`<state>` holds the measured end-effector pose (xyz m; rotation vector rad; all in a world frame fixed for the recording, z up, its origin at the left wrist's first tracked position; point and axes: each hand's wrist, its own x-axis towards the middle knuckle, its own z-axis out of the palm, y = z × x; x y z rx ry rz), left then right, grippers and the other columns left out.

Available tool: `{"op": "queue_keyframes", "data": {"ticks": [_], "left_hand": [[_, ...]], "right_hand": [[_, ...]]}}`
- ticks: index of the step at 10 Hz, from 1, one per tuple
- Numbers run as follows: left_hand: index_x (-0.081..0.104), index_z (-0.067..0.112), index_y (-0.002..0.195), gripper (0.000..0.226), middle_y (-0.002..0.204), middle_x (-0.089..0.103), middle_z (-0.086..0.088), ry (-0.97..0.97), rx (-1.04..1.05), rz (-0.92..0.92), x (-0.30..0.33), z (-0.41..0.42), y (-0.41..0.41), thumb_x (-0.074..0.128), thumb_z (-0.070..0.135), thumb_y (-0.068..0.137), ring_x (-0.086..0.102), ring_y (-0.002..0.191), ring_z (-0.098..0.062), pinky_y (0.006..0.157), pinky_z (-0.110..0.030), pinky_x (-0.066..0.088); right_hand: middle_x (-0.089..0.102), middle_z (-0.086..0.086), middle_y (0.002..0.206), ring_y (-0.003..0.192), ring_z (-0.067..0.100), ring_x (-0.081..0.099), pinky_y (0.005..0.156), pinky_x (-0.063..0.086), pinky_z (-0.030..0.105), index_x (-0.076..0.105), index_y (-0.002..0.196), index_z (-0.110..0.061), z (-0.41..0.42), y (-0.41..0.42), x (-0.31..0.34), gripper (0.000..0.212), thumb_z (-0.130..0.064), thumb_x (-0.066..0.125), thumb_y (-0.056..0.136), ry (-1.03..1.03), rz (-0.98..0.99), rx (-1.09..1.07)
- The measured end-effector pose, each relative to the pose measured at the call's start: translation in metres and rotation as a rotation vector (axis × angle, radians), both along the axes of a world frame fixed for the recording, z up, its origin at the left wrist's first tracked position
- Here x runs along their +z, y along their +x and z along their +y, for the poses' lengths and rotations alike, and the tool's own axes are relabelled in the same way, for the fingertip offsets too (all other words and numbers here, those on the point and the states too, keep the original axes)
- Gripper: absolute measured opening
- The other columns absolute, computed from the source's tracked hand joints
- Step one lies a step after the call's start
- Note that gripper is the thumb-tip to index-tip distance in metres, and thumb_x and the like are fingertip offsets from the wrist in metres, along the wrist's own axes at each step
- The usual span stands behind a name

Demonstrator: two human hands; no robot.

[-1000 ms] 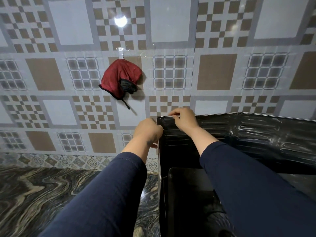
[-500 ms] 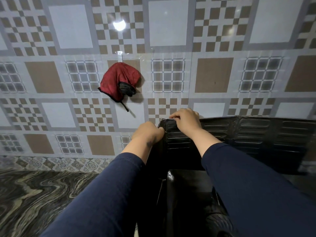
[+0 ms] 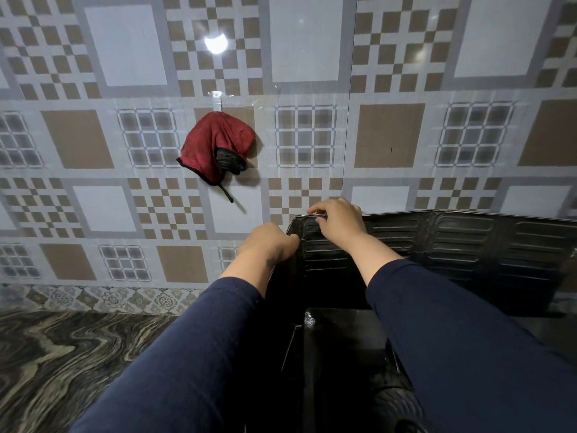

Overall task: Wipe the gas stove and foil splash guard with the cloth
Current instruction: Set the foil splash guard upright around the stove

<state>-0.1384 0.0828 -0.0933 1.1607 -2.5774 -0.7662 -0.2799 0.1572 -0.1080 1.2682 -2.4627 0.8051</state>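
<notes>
Two arms in dark navy sleeves [image 3: 193, 354] fill the bottom of the shot, reaching forward over the dark glossy gas stove [image 3: 340, 351], which sits low in the middle. Only its shiny black top and a bit of a ribbed round part near the bottom edge show between the sleeves, so not much to say about it. Off to the left is the swirly grey-and-cream marble-look worktop [image 3: 62, 364].

Further up, the left hand [image 3: 268, 245] is at the left edge of the dark, ribbed foil splash guard [image 3: 468, 242]. Its fingers are curled in and turned away from the camera, so I can't tell if it's actually gripping the edge or just resting against it. The right hand [image 3: 338, 218] is on the guard's top left corner, fingers [image 3: 318, 210] hooked narrowly over the top rim and pinching it. The guard stands upright behind the stove, running along the wall to the right, with a folded side panel coming forward at the left.

Behind everything is the patterned grey, white and brown tiled wall [image 3: 390, 135] with a bright light reflection up top. Hanging on it from a small clear hook [image 3: 218, 100] is the crumpled red cloth with black trim [image 3: 215, 145], well apart from both hands, above and to the left of the guard. A thin black strap dangles from its bottom.
</notes>
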Motion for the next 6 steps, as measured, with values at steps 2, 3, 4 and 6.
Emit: {"op": "queue_keyframes", "data": {"ticks": [2,3,4,6], "left_hand": [[0.062,0.011,0.094,0.035,0.092,0.064,-0.007,-0.073,-0.013,-0.038,0.006,0.002,0.002,0.049,0.042,0.084,0.062,0.090,-0.028,0.082,-0.037,0.052],[0.057,0.012,0.090,0.030,0.092,0.062,-0.007,-0.146,-0.024,-0.055,0.011,0.007,0.001,0.050,0.040,0.085,0.058,0.087,-0.027,0.078,-0.034,0.048],[0.053,0.013,0.091,0.022,0.092,0.058,-0.006,-0.199,-0.035,-0.072,0.017,0.016,0.002,0.050,0.035,0.087,0.054,0.085,-0.026,0.073,-0.031,0.044],[0.042,0.010,0.129,0.049,0.130,0.052,-0.010,-0.284,-0.044,-0.025,0.017,0.028,0.002,0.051,0.035,0.088,0.052,0.116,-0.030,0.085,-0.040,0.046]], "right_hand": [[0.067,-0.002,0.111,0.114,0.021,0.051,0.099,0.036,0.039,0.067,0.114,-0.030,0.003,0.001,0.001,0.028,-0.015,0.057,0.092,-0.018,-0.014,0.010],[0.067,-0.003,0.106,0.111,0.020,0.052,0.099,0.039,0.040,0.066,0.114,-0.030,0.003,0.001,0.004,0.028,-0.016,0.059,0.091,-0.018,-0.020,0.010],[0.067,-0.005,0.103,0.110,0.020,0.052,0.098,0.040,0.039,0.066,0.115,-0.031,0.007,0.004,0.009,0.030,-0.016,0.061,0.090,-0.010,-0.013,0.005],[0.056,-0.001,0.129,0.126,0.022,0.040,0.103,0.032,0.042,0.053,0.130,-0.032,0.026,0.016,0.018,0.047,-0.023,0.066,0.086,0.062,0.034,0.020]]}}
